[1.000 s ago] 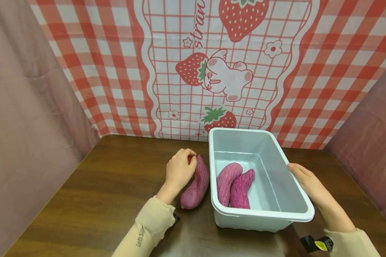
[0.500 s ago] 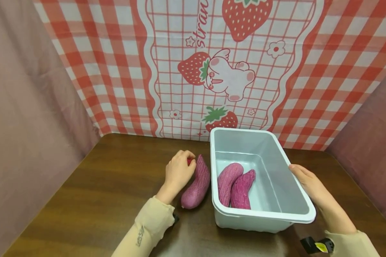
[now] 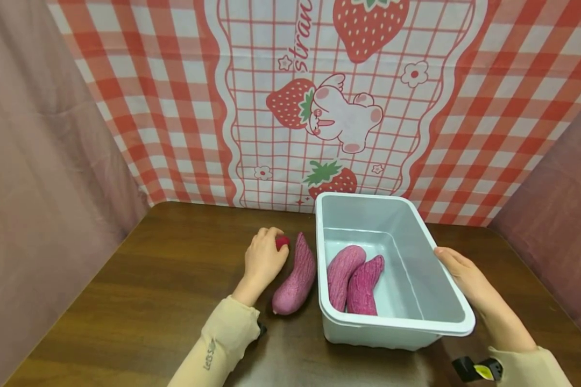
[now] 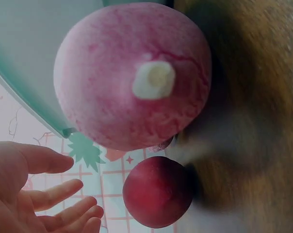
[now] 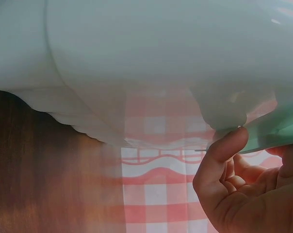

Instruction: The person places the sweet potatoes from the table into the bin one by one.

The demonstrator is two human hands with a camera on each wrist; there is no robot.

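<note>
In the head view my left hand hovers by a dark red round thing, its far side partly hidden by the fingers. The left wrist view shows that hand with loosely spread fingers, apart from the red round thing. Between hand and tub lies a curved pink-purple vegetable like a sweet potato, its blunt end bearing a pale nub. My right hand grips the right rim of a pale grey plastic tub, thumb and curled fingers at the edge.
Inside the tub, two similar vegetables, one lighter and one darker, lie side by side at the left. The brown wooden table ends at a red-and-white checked cloth. Pink drapes hang at both sides.
My left hand has drawn slightly left, away from the vegetable beside the tub, and more of the red round thing shows. The right hand keeps its grip on the tub.
</note>
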